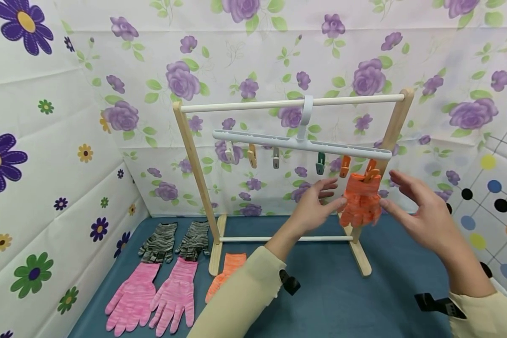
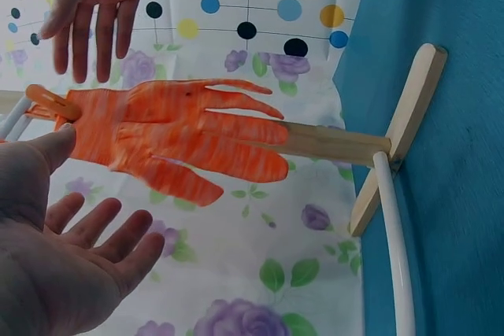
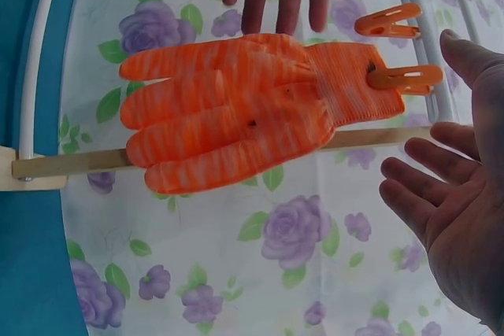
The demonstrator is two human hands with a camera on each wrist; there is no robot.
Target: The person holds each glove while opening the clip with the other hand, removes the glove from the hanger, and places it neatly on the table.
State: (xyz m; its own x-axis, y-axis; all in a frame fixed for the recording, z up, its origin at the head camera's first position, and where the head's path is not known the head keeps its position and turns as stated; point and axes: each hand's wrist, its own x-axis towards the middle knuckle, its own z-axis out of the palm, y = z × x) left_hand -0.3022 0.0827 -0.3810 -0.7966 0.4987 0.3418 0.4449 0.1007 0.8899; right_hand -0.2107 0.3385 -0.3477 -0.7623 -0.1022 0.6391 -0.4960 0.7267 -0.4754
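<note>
An orange knit glove (image 1: 360,202) hangs fingers down from an orange clothespin (image 3: 405,77) at the right end of a grey clip hanger (image 1: 270,140). The clothespin grips its cuff. My left hand (image 1: 310,209) is to the left of the glove, fingers spread and thumb tip close to its edge. On the other side, my right hand (image 1: 426,218) has its fingers apart and its thumb near the glove. Both wrist views show the palms turned toward the glove with nothing held. Another orange clothespin (image 1: 344,166) and a green one (image 1: 320,163) hang farther left, holding nothing.
The hanger hooks over the top bar of a wooden rack (image 1: 196,173) on a blue tabletop (image 1: 321,291). Two grey-black gloves (image 1: 158,241), two pink gloves (image 1: 133,298) and an orange glove (image 1: 228,270), partly behind my left sleeve, lie at the left. Flowered sheets (image 1: 253,61) stand behind.
</note>
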